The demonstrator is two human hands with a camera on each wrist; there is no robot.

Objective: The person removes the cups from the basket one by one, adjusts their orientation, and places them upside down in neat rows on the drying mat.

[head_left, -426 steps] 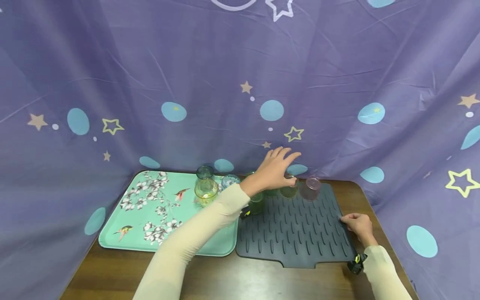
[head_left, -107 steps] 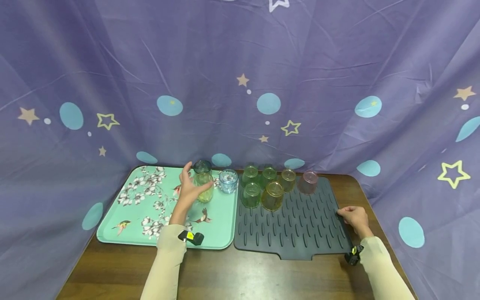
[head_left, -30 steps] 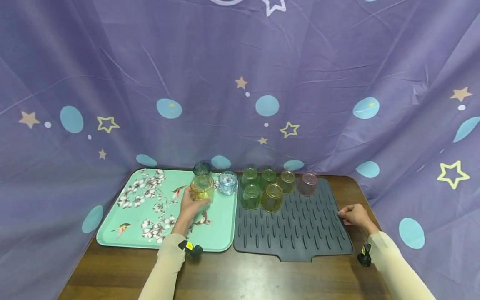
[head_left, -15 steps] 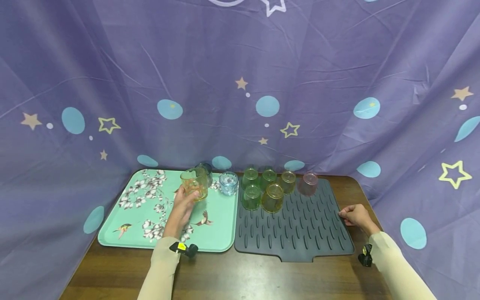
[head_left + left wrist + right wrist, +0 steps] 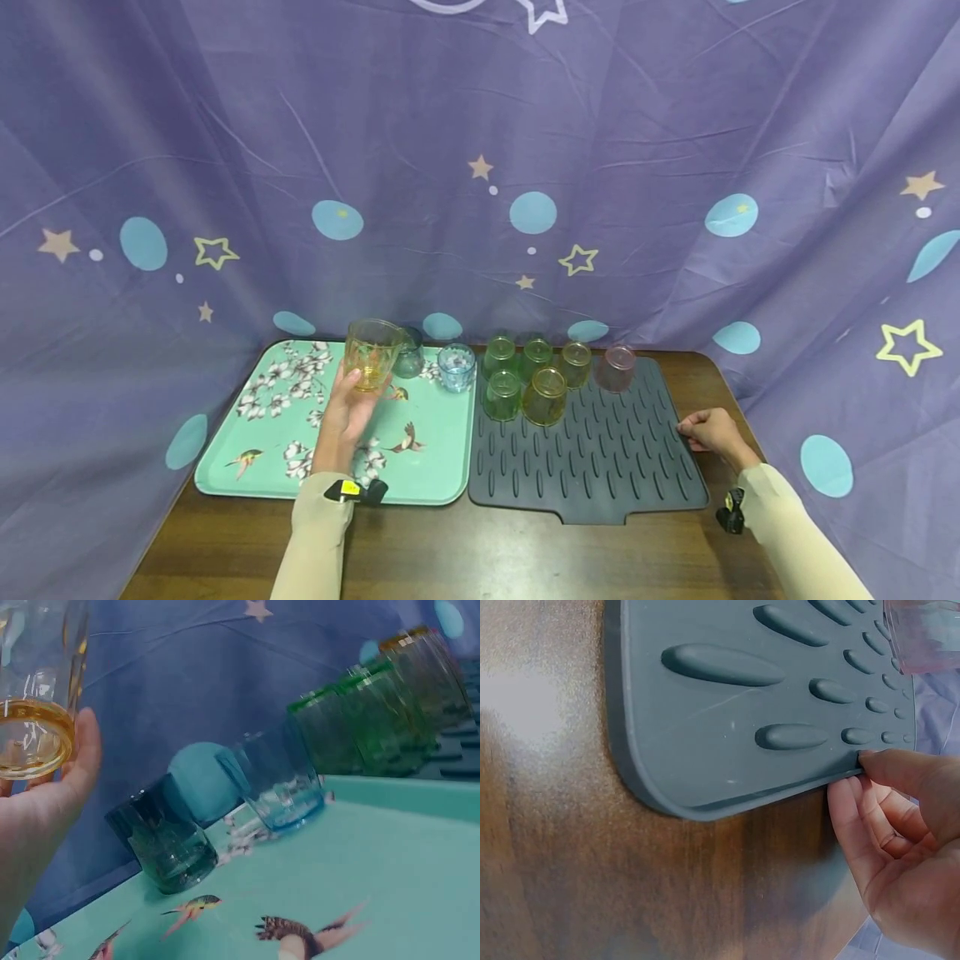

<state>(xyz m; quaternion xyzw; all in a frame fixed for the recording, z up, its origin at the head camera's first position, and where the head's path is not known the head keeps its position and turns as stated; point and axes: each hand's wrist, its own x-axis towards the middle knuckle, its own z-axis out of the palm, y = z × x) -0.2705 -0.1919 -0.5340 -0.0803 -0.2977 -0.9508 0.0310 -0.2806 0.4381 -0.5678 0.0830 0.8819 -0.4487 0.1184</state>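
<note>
My left hand point(image 5: 348, 412) grips a clear amber drinking glass point(image 5: 372, 350) near its base, mouth upward, raised above the mint-green floral tray point(image 5: 255, 450). The glass's thick amber base point(image 5: 34, 742) shows in the left wrist view, against the palm and fingers. Behind it on the tray stand a dark teal glass point(image 5: 408, 358) and a light blue glass point(image 5: 457, 369). At the right side of the dark grey drying mat point(image 5: 592, 467), my right hand point(image 5: 711, 435) pinches the mat's edge between thumb and fingers; the right wrist view shows the thumb on top.
Upside down at the back of the mat stand several glasses: green ones point(image 5: 502, 394), amber ones point(image 5: 545, 398) and a pink one point(image 5: 617, 371). Mat and tray lie side by side on a wooden table point(image 5: 450, 550). A purple curtain point(image 5: 420, 167) hangs close behind.
An amber glass has joined the mat's front row since the oldest frame. Over the last second, my left hand has lifted the held glass up and leftward. The right hand stays at the mat edge.
</note>
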